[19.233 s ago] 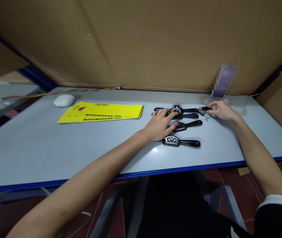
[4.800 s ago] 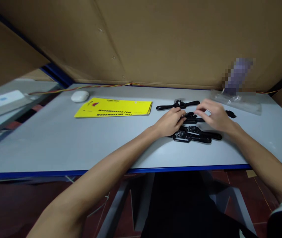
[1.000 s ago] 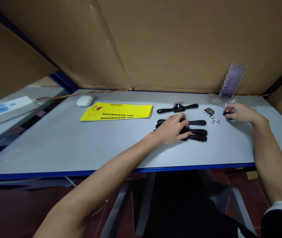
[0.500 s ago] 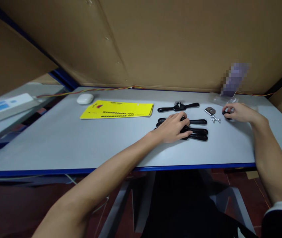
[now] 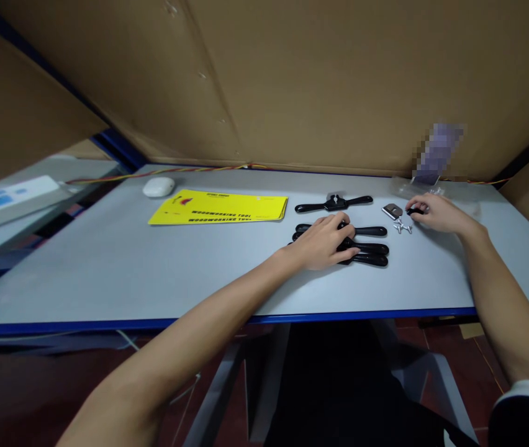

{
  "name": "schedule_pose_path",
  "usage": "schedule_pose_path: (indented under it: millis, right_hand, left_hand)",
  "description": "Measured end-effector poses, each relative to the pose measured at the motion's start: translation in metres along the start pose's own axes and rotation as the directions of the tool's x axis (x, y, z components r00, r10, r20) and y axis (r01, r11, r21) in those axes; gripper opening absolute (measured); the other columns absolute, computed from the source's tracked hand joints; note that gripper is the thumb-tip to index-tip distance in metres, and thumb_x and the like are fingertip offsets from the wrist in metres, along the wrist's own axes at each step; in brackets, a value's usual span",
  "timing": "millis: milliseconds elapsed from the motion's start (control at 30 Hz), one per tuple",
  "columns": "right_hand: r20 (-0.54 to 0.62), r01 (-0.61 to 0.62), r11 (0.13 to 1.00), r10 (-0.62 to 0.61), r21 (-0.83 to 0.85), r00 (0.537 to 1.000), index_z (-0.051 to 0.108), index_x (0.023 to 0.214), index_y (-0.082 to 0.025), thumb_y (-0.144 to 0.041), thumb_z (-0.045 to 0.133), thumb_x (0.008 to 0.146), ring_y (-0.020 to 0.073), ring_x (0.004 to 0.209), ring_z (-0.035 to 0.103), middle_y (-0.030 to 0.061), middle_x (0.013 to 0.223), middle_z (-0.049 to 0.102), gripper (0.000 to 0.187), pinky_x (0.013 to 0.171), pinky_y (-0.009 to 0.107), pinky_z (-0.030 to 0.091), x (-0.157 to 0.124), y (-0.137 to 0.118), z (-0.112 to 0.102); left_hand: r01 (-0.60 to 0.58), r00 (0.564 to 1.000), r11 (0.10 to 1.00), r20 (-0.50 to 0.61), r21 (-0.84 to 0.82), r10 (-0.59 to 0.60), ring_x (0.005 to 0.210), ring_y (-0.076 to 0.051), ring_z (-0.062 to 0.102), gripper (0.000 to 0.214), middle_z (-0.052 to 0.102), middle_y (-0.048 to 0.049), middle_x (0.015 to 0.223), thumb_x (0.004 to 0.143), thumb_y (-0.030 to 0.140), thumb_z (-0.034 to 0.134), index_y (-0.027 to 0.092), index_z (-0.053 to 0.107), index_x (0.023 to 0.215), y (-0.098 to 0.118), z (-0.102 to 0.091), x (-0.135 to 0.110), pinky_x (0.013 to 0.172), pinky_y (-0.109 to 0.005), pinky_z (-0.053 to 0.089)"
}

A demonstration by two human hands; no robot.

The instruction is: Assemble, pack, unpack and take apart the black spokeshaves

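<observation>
My left hand [image 5: 323, 241] lies flat, fingers spread, on a bunch of black two-handled tool bodies [image 5: 367, 247] on the grey table [image 5: 106, 273]. One more black tool body [image 5: 334, 203] lies apart just behind them. My right hand [image 5: 432, 212] rests further right, its fingertips pinched on a small black part [image 5: 412, 211]. Just left of it lie a small grey metal blade [image 5: 392, 211] and a few silver screws [image 5: 400, 227].
A stack of yellow printed cards [image 5: 218, 207] and a white oval object [image 5: 158, 186] lie at the back left. A clear plastic bag [image 5: 408, 186] sits against the cardboard wall [image 5: 320, 81]. A red-yellow cable [image 5: 162, 171] runs along the back edge. The table's blue front edge [image 5: 153, 323] is close.
My right hand has slid a little left towards the blade and screws with the small black part. The left hand has stayed on the black tool bodies.
</observation>
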State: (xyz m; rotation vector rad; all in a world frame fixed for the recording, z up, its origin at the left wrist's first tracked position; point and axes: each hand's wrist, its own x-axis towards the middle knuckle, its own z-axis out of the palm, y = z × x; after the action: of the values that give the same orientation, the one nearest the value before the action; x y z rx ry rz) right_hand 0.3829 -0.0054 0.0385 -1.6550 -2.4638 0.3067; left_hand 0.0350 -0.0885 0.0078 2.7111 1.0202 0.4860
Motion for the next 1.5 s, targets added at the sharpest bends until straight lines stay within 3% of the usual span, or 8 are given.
schedule_pose_path:
  millis: [533, 667, 833, 933, 1067, 1200, 1300, 1500]
  right_hand:
    - [-0.083, -0.017, 1.0, 0.017, 0.001, 0.996, 0.075, 0.113, -0.021, -0.025, 0.064, 0.082, 0.0293, 0.096, 0.071, 0.0119, 0.102, 0.074, 0.033, 0.092, 0.046, 0.058, 0.0, 0.004, 0.002]
    - [-0.093, -0.015, 1.0, 0.014, -0.005, 0.996, 0.075, 0.113, -0.021, -0.026, 0.064, 0.083, 0.0302, 0.096, 0.071, 0.0124, 0.103, 0.075, 0.033, 0.093, 0.048, 0.058, -0.001, 0.004, 0.002]
    - [-0.162, -0.014, 1.0, 0.016, 0.014, 0.987, 0.076, 0.109, -0.023, -0.029, 0.061, 0.087, 0.0304, 0.096, 0.072, 0.0118, 0.105, 0.076, 0.028, 0.093, 0.047, 0.056, -0.006, -0.005, -0.005]
    - [-0.246, 0.0, 0.999, 0.013, 0.052, 0.969, 0.078, 0.106, -0.024, -0.027, 0.058, 0.089, 0.029, 0.091, 0.072, 0.0107, 0.105, 0.078, 0.026, 0.09, 0.046, 0.056, -0.006, -0.015, -0.005]
    - [-0.346, 0.107, 0.992, -0.08, 0.061, 0.935, 0.078, 0.101, -0.023, -0.024, 0.053, 0.092, 0.0275, 0.088, 0.072, 0.0101, 0.103, 0.08, 0.026, 0.088, 0.043, 0.055, -0.005, -0.04, 0.005]
    - [-0.302, 0.335, 0.94, -0.303, 0.058, 0.904, 0.077, 0.105, -0.02, -0.025, 0.051, 0.096, 0.0269, 0.091, 0.073, 0.0109, 0.102, 0.08, 0.028, 0.086, 0.042, 0.055, -0.009, -0.08, 0.025]
    - [-0.209, 0.458, 0.888, -0.442, 0.034, 0.872, 0.077, 0.104, -0.021, -0.024, 0.049, 0.099, 0.0249, 0.091, 0.073, 0.0082, 0.101, 0.081, 0.029, 0.1, 0.047, 0.053, -0.014, -0.108, 0.039]
    - [-0.223, 0.47, 0.878, -0.441, 0.094, 0.869, 0.077, 0.1, -0.019, -0.025, 0.05, 0.098, 0.021, 0.076, 0.071, 0.0067, 0.086, 0.078, 0.028, 0.078, 0.036, 0.053, -0.021, -0.125, 0.044]
  left_hand:
    - [-0.035, 0.999, 0.996, -0.008, 0.082, 0.035, 0.119, -0.034, 0.061, 0.06, 0.059, -0.0172, 0.133, 0.11, 0.06, 0.027, 0.017, 0.059, 0.136, 0.002, -0.009, -0.003, 0.113, -0.059, 0.045]
    - [0.087, 0.993, 0.996, -0.076, -0.014, -0.088, 0.126, -0.036, 0.06, 0.061, 0.06, -0.017, 0.138, 0.109, 0.058, 0.026, 0.018, 0.058, 0.141, -0.006, -0.016, -0.003, 0.112, -0.058, 0.047]
    - [0.27, 0.924, 0.948, -0.231, -0.171, -0.305, 0.127, -0.031, 0.06, 0.05, 0.068, -0.0121, 0.128, 0.109, 0.046, 0.027, 0.02, 0.064, 0.131, -0.023, -0.014, 0.0, 0.114, -0.054, 0.047]
    - [0.345, 0.898, 0.931, -0.25, -0.116, -0.363, 0.139, -0.034, 0.053, 0.051, 0.063, -0.0147, 0.142, 0.107, 0.046, 0.032, 0.019, 0.063, 0.138, -0.029, -0.008, 0.001, 0.12, -0.057, 0.041]
    - [0.427, 0.898, 0.904, -0.123, 0.015, -0.422, 0.153, -0.04, 0.04, 0.058, 0.049, -0.0177, 0.16, 0.105, 0.049, 0.039, 0.018, 0.051, 0.153, -0.028, -0.001, 0.001, 0.126, -0.064, 0.028]
    - [0.436, 0.9, 0.893, -0.085, 0.114, -0.429, 0.141, -0.037, 0.052, 0.052, 0.058, -0.0183, 0.148, 0.104, 0.043, 0.039, 0.017, 0.053, 0.147, -0.022, -0.003, 0.002, 0.122, -0.059, 0.034]
    - [0.45, 0.893, 0.882, -0.088, 0.14, -0.442, 0.131, -0.038, 0.057, 0.043, 0.063, -0.0191, 0.135, 0.103, 0.038, 0.038, 0.014, 0.058, 0.133, -0.018, -0.006, 0.003, 0.116, -0.057, 0.039]
    - [0.383, 0.923, 0.914, -0.078, 0.136, -0.376, 0.113, -0.035, 0.061, 0.034, 0.066, -0.0195, 0.119, 0.101, 0.032, 0.037, 0.012, 0.054, 0.123, -0.017, -0.008, 0.004, 0.108, -0.052, 0.045]
